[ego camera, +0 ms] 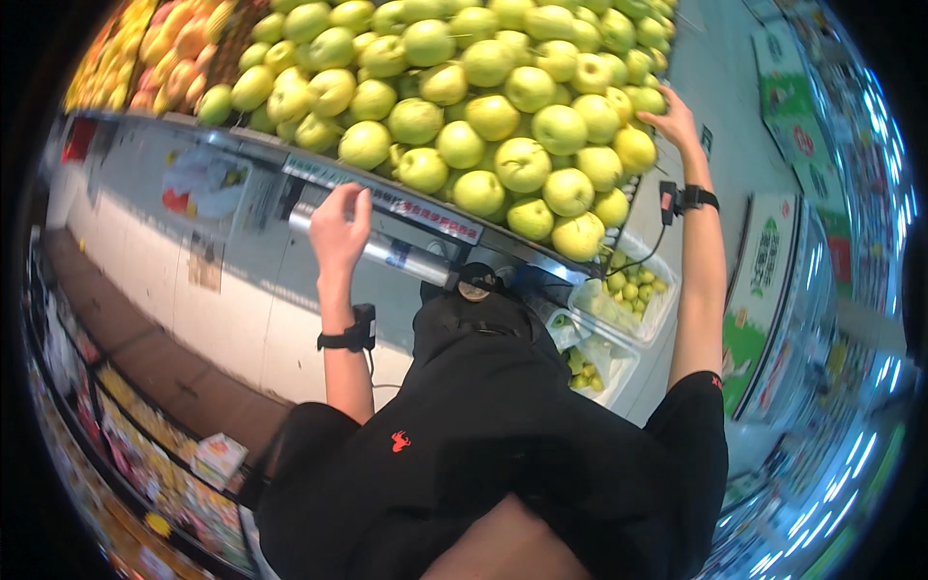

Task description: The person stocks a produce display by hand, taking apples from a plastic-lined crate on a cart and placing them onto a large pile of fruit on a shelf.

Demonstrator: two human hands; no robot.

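Observation:
Green-yellow apples (pixel 490 117) lie heaped on a display stand in front of me. At the right edge of the heap is my right hand (pixel 674 119), its thumb and fingers touching an apple (pixel 647 101) at the side. My left hand (pixel 341 221) hovers by the stand's front edge, above a roll of clear plastic bags (pixel 406 255); its fingers are curled with a gap to the thumb, and nothing shows in it. Whether it touches the roll I cannot tell. A black strap with a small device sits on each wrist.
Pinkish fruit (pixel 177 51) fills the neighbouring section at upper left. Below the stand's right corner are white crates (pixel 658 319) of small green fruit. A chest freezer (pixel 761 304) stands at right, packaged goods on shelves (pixel 138 428) at lower left. A cable hangs from each wrist device.

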